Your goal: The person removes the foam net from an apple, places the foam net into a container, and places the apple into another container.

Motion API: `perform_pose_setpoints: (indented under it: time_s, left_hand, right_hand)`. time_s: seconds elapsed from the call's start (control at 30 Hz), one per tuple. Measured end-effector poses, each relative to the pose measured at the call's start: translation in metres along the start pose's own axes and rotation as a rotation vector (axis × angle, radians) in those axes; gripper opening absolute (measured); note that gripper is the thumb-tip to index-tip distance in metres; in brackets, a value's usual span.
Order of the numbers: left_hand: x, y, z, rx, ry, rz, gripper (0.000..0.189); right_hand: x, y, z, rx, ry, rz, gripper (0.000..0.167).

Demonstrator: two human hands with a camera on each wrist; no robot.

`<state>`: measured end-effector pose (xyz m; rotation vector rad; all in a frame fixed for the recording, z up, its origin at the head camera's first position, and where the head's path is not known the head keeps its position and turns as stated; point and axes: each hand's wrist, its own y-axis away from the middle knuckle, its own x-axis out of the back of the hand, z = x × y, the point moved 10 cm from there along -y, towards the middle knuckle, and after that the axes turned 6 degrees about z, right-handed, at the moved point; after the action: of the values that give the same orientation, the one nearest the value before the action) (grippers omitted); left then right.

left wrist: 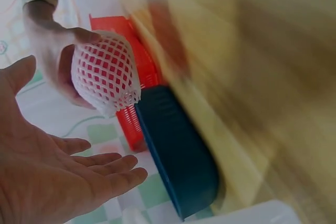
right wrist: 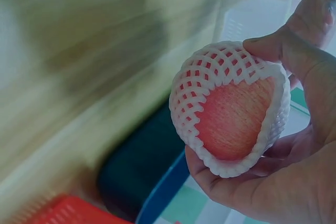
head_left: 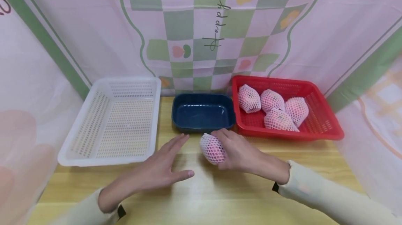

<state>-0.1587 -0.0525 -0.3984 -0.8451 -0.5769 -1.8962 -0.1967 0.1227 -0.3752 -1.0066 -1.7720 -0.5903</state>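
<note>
Right hand (head_left: pixel 233 150) is gripping a netted fruit (head_left: pixel 211 149) at 6 o'clock from the blue dish (head_left: pixel 202 114), left hand (head_left: pixel 158 169) is hovering wide and empty at the fruit's 8 o'clock, probably mid-handover, next move likely needing a left-hand grasp.

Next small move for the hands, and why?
I'd ease the netted fruit over to the left hand, probably for a handover: the right hand grips the fruit, while the left is unloaded, its thumb and fingers spread towards the fruit without touching it. The white basket also stands on the left hand's side.
</note>
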Motion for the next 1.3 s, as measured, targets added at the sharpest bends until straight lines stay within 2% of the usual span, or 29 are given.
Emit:
perform_pose_setpoints:
  time_s: [0.17, 0.3, 0.6, 0.8, 1.07, 1.3]
  left_hand:
    - [-0.011, 0.001, -0.004, 0.012, 0.003, -0.011, 0.105]
    - [-0.019, -0.001, -0.009, 0.018, 0.040, -0.010, 0.102]
    - [-0.033, -0.007, -0.021, 0.047, 0.161, -0.009, 0.094]
    - [-0.038, -0.010, -0.029, 0.077, 0.283, -0.007, 0.084]
    - [-0.040, -0.018, -0.032, 0.021, 0.435, 0.039, 0.042]
    - [-0.041, -0.024, -0.034, -0.014, 0.488, 0.079, 0.032]
  right_hand:
    - [-0.008, 0.002, 0.000, 0.036, -0.026, 0.008, 0.089]
    - [-0.015, 0.004, -0.002, 0.075, -0.042, 0.017, 0.087]
    - [-0.030, 0.005, -0.003, 0.116, -0.062, 0.005, 0.089]
    - [-0.038, 0.005, -0.004, 0.141, -0.068, -0.012, 0.091]
    - [-0.045, 0.005, -0.006, 0.169, -0.064, -0.016, 0.091]
    - [-0.049, 0.005, -0.007, 0.172, -0.082, -0.032, 0.093]
